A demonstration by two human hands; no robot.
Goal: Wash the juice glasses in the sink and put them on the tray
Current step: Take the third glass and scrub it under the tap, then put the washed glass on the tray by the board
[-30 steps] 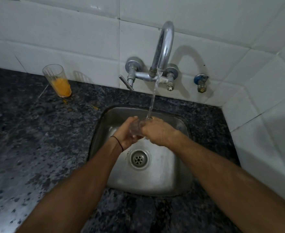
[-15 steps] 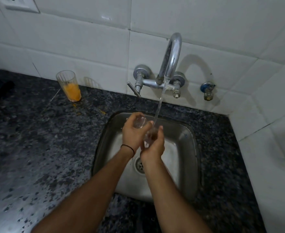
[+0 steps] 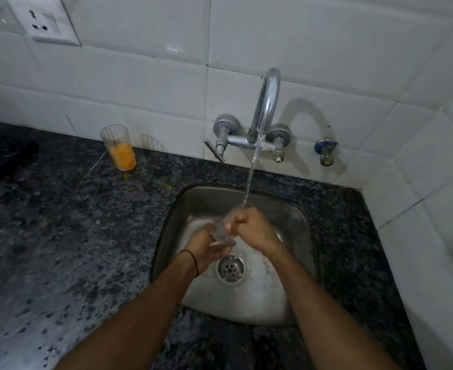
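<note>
so, hands: both were over the sink (image 3: 304, 236), under the running water.
left hand (image 3: 206, 247): it lay low with the palm up and the fingers curled loosely under the base of a clear glass (image 3: 221, 228); a dark band sat on that wrist.
right hand (image 3: 252, 228): it was closed around the upper part of the glass, knuckles up.
glass: blurred by water, tilted between the two hands, its rim towards the stream.
tap (image 3: 265, 113): it was on the tiled wall, and its stream fell onto the rim.
second glass (image 3: 118, 148): it stood upright on the dark speckled worktop (image 3: 59, 236) near the wall, well left of the sink, about half full of orange juice.
</note>
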